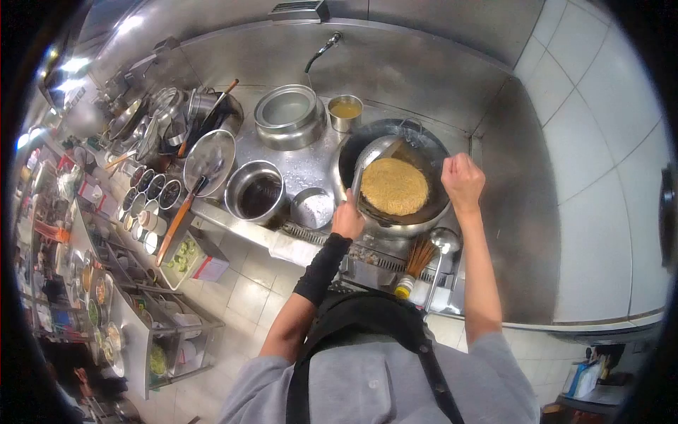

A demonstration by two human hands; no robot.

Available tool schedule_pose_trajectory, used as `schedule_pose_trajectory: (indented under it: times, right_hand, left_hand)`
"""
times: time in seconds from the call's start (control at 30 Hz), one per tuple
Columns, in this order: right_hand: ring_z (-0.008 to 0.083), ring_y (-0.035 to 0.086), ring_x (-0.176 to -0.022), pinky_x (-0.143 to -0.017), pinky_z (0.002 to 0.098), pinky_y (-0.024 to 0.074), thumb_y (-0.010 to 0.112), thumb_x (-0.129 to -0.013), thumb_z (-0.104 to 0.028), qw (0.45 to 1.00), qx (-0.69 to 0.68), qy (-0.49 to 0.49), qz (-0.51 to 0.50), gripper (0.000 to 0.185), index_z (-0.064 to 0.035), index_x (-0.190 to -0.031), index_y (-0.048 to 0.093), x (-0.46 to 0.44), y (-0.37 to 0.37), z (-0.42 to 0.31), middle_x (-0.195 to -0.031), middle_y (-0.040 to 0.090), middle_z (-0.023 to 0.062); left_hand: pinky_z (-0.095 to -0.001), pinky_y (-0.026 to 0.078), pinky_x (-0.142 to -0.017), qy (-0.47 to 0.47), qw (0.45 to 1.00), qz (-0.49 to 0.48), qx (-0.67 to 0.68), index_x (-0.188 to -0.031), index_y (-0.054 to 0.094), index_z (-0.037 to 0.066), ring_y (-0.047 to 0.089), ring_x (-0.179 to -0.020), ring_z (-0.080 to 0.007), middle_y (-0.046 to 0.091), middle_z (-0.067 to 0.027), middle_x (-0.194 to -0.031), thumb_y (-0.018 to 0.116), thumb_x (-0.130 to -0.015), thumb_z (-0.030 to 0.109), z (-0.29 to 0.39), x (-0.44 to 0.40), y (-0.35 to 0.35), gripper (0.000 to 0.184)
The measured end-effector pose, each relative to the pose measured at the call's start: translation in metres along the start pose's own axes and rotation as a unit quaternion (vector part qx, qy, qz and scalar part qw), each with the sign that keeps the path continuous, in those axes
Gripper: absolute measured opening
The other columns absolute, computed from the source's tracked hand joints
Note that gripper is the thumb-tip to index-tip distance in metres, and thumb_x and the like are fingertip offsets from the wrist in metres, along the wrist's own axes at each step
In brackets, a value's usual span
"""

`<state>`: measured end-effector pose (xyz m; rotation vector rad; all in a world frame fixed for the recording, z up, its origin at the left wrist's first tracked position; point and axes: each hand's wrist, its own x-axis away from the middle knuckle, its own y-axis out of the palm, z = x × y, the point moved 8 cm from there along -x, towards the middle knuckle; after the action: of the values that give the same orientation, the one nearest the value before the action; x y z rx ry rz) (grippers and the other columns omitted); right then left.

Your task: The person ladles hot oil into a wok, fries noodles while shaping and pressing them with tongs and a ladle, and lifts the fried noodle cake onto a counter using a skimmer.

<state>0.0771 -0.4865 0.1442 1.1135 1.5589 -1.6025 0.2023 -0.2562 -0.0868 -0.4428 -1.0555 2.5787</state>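
Note:
A flat, round golden-brown food (394,186) lies inside a large dark wok (353,150) on the metal stove. My left hand (348,218), below a black wrist wrap, is closed around the near end of a curved metal utensil (359,173) at the wok's left side. Its far part curves over the wok's upper left. Raised by the wok's right rim, my right hand (463,182) is in a fist; whatever it holds, if anything, is hidden.
Left of the wok stand a lidded metal pot (286,107), a cup of yellow liquid (345,108), a pot of dark liquid (256,191) and a small bowl (313,208). A bamboo brush (419,256) and a ladle (445,241) are at the front edge.

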Motion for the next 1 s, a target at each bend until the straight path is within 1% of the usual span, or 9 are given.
schedule_pose_trajectory:
  times: [0.37, 0.47, 0.6, 0.63, 0.67, 0.7, 0.8, 0.93, 1.0]
  right_hand:
    - [0.032, 0.06, -0.052, -0.048, 0.0431, 0.0489, 0.064, -0.084, -0.013, 0.991, 0.051, -0.066, 0.109, 0.024, -0.0106, -0.066, 0.049, -0.148, 0.027, 0.032, -0.062, 0.057, 0.0114]
    - [0.0312, 0.06, -0.054, -0.048, 0.0417, 0.0486, 0.064, -0.087, -0.017, 0.977, -0.019, -0.128, 0.168, 0.021, -0.0108, -0.071, 0.052, -0.218, -0.017, -0.035, -0.064, 0.057, 0.0108]
    - [0.0259, 0.062, -0.06, -0.051, 0.0387, 0.05, 0.062, -0.083, -0.012, 0.933, -0.156, -0.314, -0.081, 0.009, -0.012, -0.077, 0.055, -0.152, -0.016, -0.185, -0.071, 0.058, 0.0075]
    - [0.0241, 0.062, -0.06, -0.054, 0.0385, 0.0509, 0.061, -0.081, -0.012, 0.894, -0.155, -0.377, -0.187, 0.008, -0.0125, -0.077, 0.054, -0.097, 0.003, -0.209, -0.071, 0.058, 0.007]
    - [0.0248, 0.061, -0.057, -0.057, 0.04, 0.0522, 0.062, -0.079, -0.015, 0.856, -0.246, -0.402, -0.215, 0.009, -0.0124, -0.076, 0.055, -0.059, -0.019, -0.241, -0.069, 0.057, 0.0068]
    - [0.0269, 0.061, -0.054, -0.061, 0.0409, 0.0533, 0.063, -0.081, -0.014, 0.84, -0.326, -0.348, -0.258, 0.014, -0.0111, -0.07, 0.055, -0.008, -0.017, -0.259, -0.065, 0.059, 0.008]
    - [0.0344, 0.06, -0.054, -0.052, 0.0438, 0.0481, 0.069, -0.087, -0.013, 0.743, -0.534, -0.195, -0.353, 0.029, -0.0065, -0.064, 0.054, 0.072, -0.031, -0.308, -0.064, 0.06, 0.0141]
    - [0.0335, 0.055, -0.049, -0.047, 0.0403, 0.0416, 0.072, -0.088, -0.01, 0.614, -0.648, -0.091, -0.442, 0.031, -0.0028, -0.064, 0.054, 0.126, -0.041, -0.326, -0.059, 0.054, 0.0156]
    - [0.0322, 0.056, -0.048, -0.047, 0.0396, 0.0416, 0.073, -0.088, -0.011, 0.636, -0.609, -0.091, -0.466, 0.032, -0.002, -0.064, 0.054, 0.139, -0.04, -0.315, -0.058, 0.054, 0.0154]
  left_hand:
    - [-0.0544, 0.053, -0.081, 0.013, 0.999, -0.028, -0.024, -0.146, 0.031, -0.013, 0.065, -0.091, -0.0495, 0.065, -0.0341, -0.098, 0.061, -0.075, 0.003, 0.002, 0.008, 0.012, 0.079]
    - [-0.0544, 0.053, -0.079, 0.027, 0.997, -0.037, -0.055, -0.15, 0.026, -0.012, 0.066, -0.09, -0.0474, 0.064, -0.0344, -0.099, 0.064, -0.073, 0.007, 0.002, 0.01, 0.016, 0.087]
    - [-0.052, 0.054, -0.082, -0.034, 0.998, -0.054, -0.029, -0.149, 0.025, -0.012, 0.066, -0.094, -0.045, 0.065, -0.0314, -0.092, 0.067, -0.077, 0.011, 0.0, 0.014, 0.021, 0.087]
    - [-0.0514, 0.054, -0.084, 0.039, 0.999, -0.007, -0.022, -0.15, 0.026, -0.011, 0.066, -0.097, -0.0442, 0.065, -0.0305, -0.094, 0.069, -0.076, 0.012, -0.018, 0.009, 0.052, 0.088]
    - [-0.0511, 0.054, -0.085, 0.056, 0.998, 0.009, -0.019, -0.15, 0.027, -0.01, 0.065, -0.098, -0.0441, 0.065, -0.0304, -0.096, 0.07, -0.076, 0.012, -0.03, 0.006, 0.06, 0.088]
    - [-0.0508, 0.054, -0.086, 0.072, 0.997, 0.024, -0.016, -0.15, 0.027, -0.01, 0.065, -0.1, -0.044, 0.064, -0.0303, -0.099, 0.071, -0.076, 0.011, -0.044, 0.001, 0.073, 0.089]
    - [-0.0506, 0.053, -0.089, -0.069, 0.997, -0.037, 0.012, -0.15, 0.028, -0.009, 0.064, -0.101, -0.046, 0.062, -0.0327, -0.11, 0.07, -0.075, 0.006, 0.001, 0.021, 0.017, 0.087]
    - [-0.0508, 0.053, -0.088, -0.078, 0.995, -0.046, 0.034, -0.15, 0.025, -0.01, 0.064, -0.1, -0.0472, 0.06, -0.0341, -0.112, 0.065, -0.076, 0.002, 0.007, 0.024, 0.009, 0.085]
    - [-0.0508, 0.053, -0.088, -0.079, 0.995, -0.046, 0.042, -0.15, 0.023, -0.011, 0.064, -0.099, -0.0478, 0.059, -0.0349, -0.114, 0.064, -0.076, 0.0, 0.009, 0.025, 0.006, 0.085]
